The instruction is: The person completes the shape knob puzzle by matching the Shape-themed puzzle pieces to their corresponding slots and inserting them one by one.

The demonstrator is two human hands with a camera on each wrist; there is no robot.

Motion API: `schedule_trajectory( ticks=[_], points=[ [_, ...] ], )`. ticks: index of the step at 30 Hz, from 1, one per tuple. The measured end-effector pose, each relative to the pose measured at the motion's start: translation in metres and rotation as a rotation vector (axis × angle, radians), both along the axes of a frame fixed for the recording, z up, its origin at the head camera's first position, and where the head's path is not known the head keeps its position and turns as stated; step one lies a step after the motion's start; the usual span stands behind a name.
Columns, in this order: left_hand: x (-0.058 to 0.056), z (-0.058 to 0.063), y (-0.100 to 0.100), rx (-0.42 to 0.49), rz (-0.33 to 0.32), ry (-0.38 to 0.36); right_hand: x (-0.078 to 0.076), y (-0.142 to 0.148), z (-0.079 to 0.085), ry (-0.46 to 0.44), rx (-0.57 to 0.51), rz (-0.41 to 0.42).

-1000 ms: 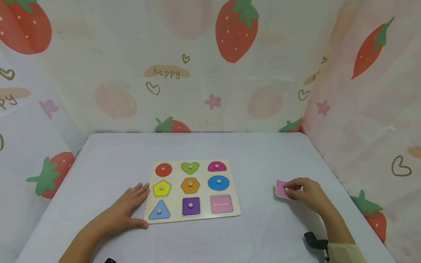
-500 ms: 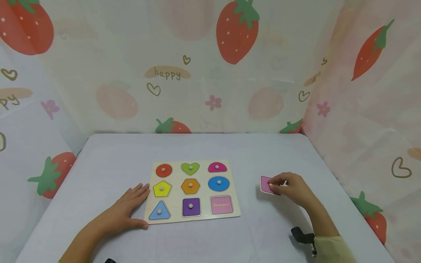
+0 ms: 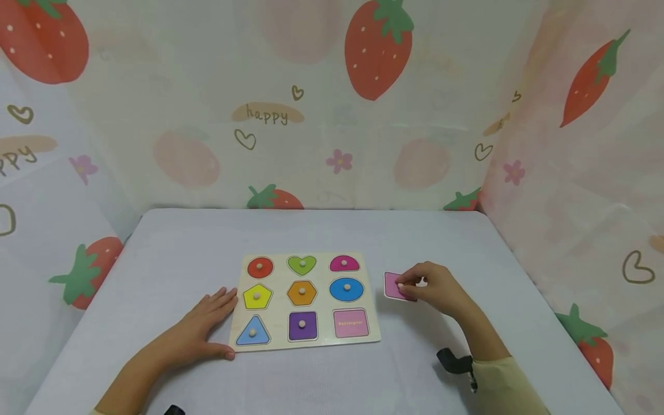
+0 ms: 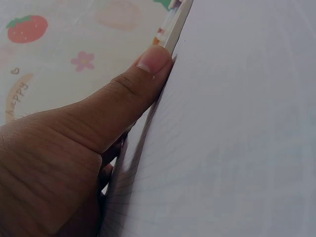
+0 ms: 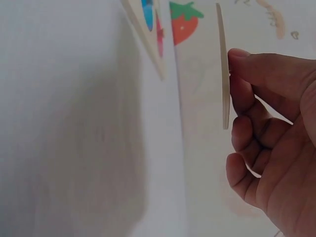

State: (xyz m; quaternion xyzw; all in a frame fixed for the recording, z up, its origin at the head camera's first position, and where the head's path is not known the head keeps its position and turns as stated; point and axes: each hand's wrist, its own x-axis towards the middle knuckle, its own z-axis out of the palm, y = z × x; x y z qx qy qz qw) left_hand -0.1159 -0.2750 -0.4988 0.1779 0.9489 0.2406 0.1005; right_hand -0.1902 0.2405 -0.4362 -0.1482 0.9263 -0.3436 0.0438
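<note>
A wooden shape puzzle board (image 3: 324, 311) lies on the white table, holding several coloured knobbed pieces. Its lower right recess (image 3: 350, 323) is pink, with a printed word and no piece in it. The left hand (image 3: 194, 334) rests flat at the board's left edge, fingers straight and thumb touching the lower left corner. Just right of the board, the right hand (image 3: 436, 288) pinches the knob of a pink rectangular puzzle piece (image 3: 392, 286) between thumb and forefinger. In the right wrist view the piece (image 5: 223, 74) appears edge-on, held above the table.
White cloth covers the table (image 3: 311, 380). Behind and beside it hang strawberry-print curtains (image 3: 311, 161). A black wrist-worn device (image 3: 455, 362) shows at the right wrist, and part of another (image 3: 174, 410) at the bottom edge near the left arm.
The right hand has carried the pink rectangular puzzle piece leftward, from the right side of the table to close beside the board. The left hand has stayed at the board's edge.
</note>
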Motion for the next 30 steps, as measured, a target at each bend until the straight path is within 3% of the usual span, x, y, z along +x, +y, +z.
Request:
schedule_trajectory(
  ticks=[14, 30],
  points=[
    [-0.003, -0.002, 0.003, -0.018, 0.009, -0.010, -0.008, -0.046, -0.002, -0.013, 0.004, 0.118],
    [0.000, -0.002, 0.000, 0.006, 0.000, 0.017, 0.001, -0.071, -0.008, -0.107, -0.006, 0.245]
  ],
)
